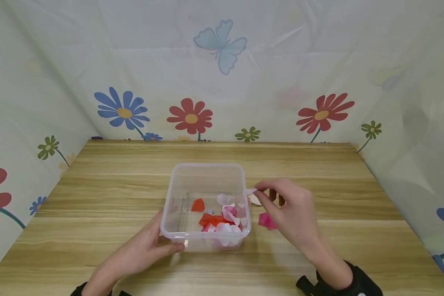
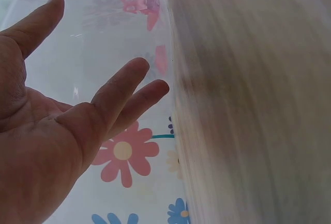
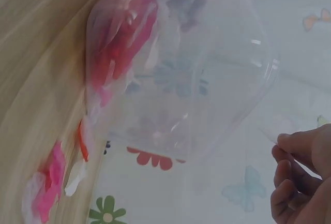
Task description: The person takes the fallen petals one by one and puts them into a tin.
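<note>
A clear plastic box (image 1: 175, 185) stands on the table with several red, pink and white artificial petals (image 1: 216, 220) inside, mostly toward its right and front. My left hand (image 1: 144, 246) rests against the box's left side, thumb by the front left corner. In the left wrist view its fingers (image 2: 121, 81) are spread and fairly straight beside the clear wall. Between thumb and forefinger, my right hand (image 1: 296, 213) pinches a pale petal (image 1: 250, 191), right at the box's right rim. Below that hand, a bright pink petal (image 1: 267, 221) lies on the wood.
Beside the box's right wall are a white petal (image 3: 76, 177) and a red one (image 3: 83, 140), low on the table. The wood-grain tabletop (image 1: 126, 176) meets a flower-printed backdrop (image 1: 274, 61) at the back and both sides.
</note>
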Motion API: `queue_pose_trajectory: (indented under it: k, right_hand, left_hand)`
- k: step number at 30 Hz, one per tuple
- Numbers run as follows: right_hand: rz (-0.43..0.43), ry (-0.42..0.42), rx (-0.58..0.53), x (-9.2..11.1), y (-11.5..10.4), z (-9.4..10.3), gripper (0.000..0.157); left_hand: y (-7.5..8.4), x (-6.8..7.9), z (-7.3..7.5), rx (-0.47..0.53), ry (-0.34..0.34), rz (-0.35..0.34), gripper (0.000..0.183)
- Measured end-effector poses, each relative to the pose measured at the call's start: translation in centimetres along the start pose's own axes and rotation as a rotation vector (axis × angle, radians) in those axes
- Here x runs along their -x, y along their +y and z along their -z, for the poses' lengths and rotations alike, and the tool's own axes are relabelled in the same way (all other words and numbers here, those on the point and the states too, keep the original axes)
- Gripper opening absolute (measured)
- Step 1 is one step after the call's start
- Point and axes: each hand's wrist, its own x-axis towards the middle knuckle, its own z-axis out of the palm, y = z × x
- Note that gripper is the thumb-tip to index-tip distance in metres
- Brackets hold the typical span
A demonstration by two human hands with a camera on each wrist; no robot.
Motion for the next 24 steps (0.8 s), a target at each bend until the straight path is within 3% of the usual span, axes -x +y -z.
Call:
queue_pose_trajectory:
  k: [3, 8, 18, 24]
  right_hand:
    - [0.020, 0.011, -0.057, 0.3, -0.8, -0.3, 0.023]
    - [0.057, -0.053, -0.102, 0.7, -1.4, -1.1, 0.026]
    - [0.067, -0.116, -0.014, 0.9, -1.8, -1.9, 0.030]
    - [0.078, -0.103, 0.034, 0.7, -1.3, -1.5, 0.029]
  left_hand:
    - [0.0, 0.0, 0.0, 0.004, -0.005, -0.002, 0.103]
    - [0.0, 0.0, 0.0, 0.000, -0.007, 0.012, 0.103]
    - [0.0, 0.0, -0.1, 0.018, -0.012, 0.006, 0.103]
    - [0.0, 0.0, 0.0, 0.008, -0.006, 0.013, 0.102]
